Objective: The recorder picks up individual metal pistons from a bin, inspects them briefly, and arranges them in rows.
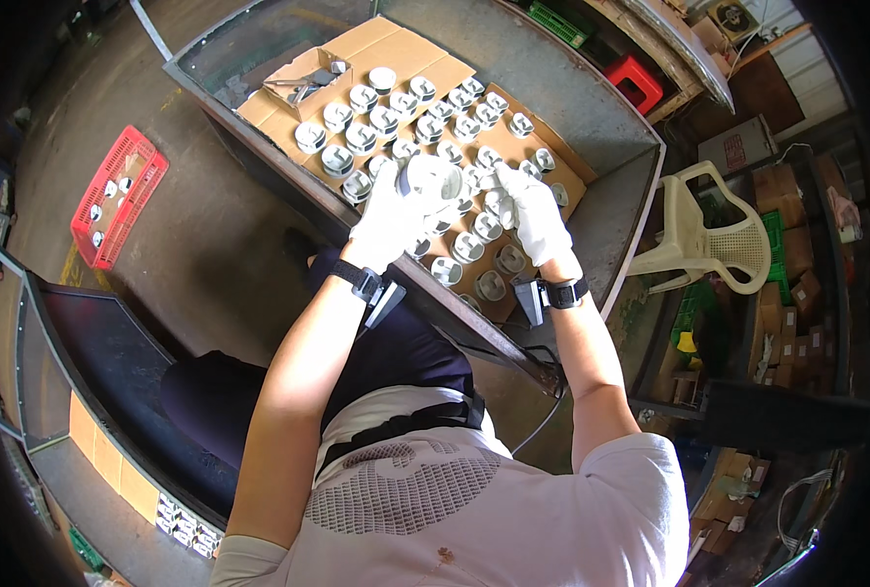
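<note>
My left hand (388, 220), in a white glove, is closed around a silvery metal piston (435, 180) raised above the others. My right hand (537, 217), also gloved, has its fingers drawn together just right of that piston; glare hides what they hold, if anything. Below and beyond both hands, several similar pistons (310, 137) stand in loose rows on brown cardboard (381, 44). The cardboard lines a grey metal-sided workbench (562, 83). Dark straps with small devices circle both wrists.
A small cardboard box (276, 90) with hand tools sits at the bench's far left. On the floor to the left lies a red crate (151, 149) holding a few pistons. A cream plastic chair (689, 235) and a red stool (635, 82) stand to the right.
</note>
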Tool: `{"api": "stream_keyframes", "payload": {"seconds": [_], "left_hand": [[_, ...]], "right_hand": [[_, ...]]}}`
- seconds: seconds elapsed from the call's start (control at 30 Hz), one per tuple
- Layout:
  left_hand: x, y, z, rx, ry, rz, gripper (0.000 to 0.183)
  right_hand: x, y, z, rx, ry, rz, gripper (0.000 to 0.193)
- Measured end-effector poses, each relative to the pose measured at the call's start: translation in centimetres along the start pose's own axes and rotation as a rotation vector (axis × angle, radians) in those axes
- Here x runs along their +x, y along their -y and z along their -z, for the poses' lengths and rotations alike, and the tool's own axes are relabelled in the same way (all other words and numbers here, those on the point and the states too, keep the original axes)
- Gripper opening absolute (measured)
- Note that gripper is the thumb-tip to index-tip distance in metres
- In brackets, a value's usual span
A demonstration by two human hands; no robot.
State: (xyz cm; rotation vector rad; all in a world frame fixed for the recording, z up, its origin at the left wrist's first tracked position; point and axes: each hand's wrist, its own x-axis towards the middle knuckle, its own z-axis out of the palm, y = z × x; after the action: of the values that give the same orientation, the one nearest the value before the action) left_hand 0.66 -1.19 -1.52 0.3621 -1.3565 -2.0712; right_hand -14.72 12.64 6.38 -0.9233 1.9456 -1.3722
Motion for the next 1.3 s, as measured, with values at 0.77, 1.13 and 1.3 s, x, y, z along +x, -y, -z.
{"api": "stream_keyframes", "payload": {"seconds": [0.77, 1.13, 1.3], "left_hand": [[-2.0, -2.1, -0.7, -0.098, -0.046, 0.149, 0.04], [-1.0, -3.3, -2.3, 1.249, 0.079, -0.024, 0.065], [-1.6, -2.8, 0.8, 1.555, 0.003, -0.192, 0.045]], "right_hand": [[-3.5, 2.1, -1.3, 0.042, 0.546, 0.23, 0.029], [3.2, -6.4, 3.9, -0.583, 0.388, 0.65, 0.019], [11.7, -12.2, 8.4, -0.049, 0.065, -0.578, 0.019]]}}
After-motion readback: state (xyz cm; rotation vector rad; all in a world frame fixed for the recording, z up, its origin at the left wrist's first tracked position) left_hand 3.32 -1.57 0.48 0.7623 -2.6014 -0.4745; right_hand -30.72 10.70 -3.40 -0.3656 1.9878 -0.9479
